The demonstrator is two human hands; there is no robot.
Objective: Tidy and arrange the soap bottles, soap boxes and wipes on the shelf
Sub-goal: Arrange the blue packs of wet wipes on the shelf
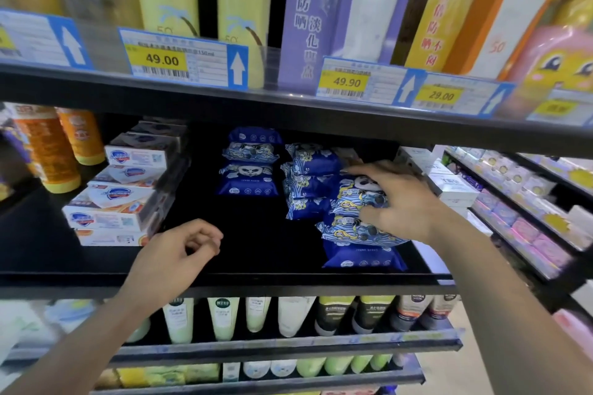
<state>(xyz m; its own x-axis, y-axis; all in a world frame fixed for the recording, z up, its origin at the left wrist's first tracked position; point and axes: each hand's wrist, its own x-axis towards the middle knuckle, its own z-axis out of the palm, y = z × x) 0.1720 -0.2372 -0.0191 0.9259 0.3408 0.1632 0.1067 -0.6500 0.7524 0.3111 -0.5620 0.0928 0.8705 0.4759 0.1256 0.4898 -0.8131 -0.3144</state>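
**Wipes Being Straightened on Store Shelf**

Left of the front wipes stack, soap boxes are sitting piled; the left hand is hovering, fingers loosely curled, holding nothing. The right hand is gripping the stack's top pack, which probably needs squaring gently against its neighbours.

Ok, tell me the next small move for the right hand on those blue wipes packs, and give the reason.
Probably settle the top wipes pack square onto the front stack. The right hand grips it, and it sits tilted, overhanging the packs beneath, while the two packs further left lie neat. The left hand holds nothing.
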